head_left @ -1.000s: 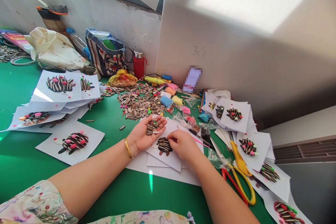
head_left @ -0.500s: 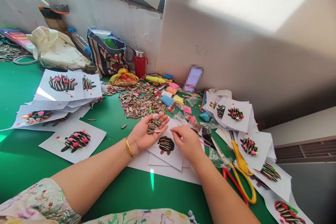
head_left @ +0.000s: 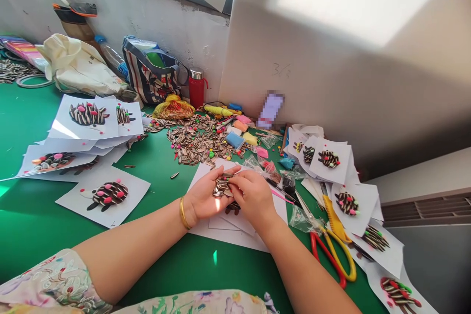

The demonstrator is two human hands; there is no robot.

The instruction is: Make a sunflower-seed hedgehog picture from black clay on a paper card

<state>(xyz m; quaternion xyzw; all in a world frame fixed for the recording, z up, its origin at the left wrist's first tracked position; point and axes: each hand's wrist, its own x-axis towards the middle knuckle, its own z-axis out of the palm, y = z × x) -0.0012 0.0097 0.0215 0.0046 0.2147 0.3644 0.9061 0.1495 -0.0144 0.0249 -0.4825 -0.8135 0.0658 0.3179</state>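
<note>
My left hand (head_left: 203,200) is palm up and cupped, holding a small heap of striped sunflower seeds (head_left: 221,187) with some small coloured bits among them. My right hand (head_left: 256,201) reaches into that heap, its thumb and forefinger pinched together on a sunflower seed at the left fingers; the seed itself is mostly hidden. Beneath both hands lie white paper sheets (head_left: 270,208). A dark hedgehog figure (head_left: 232,209) on the top sheet shows only at its lower edge, the rest covered by my hands.
Behind my hands spreads a pile of sunflower seeds (head_left: 198,140) beside coloured clay packets (head_left: 235,140). Finished hedgehog sheets lie left (head_left: 106,196) and right (head_left: 348,206). Scissors with red and yellow handles (head_left: 342,260) lie by my right forearm. A red flask (head_left: 196,91) stands by the wall.
My right hand has moved left from beside the hedgehog figure to the seeds in my left palm. My left hand has shifted slightly right and down, now covering most of the figure.
</note>
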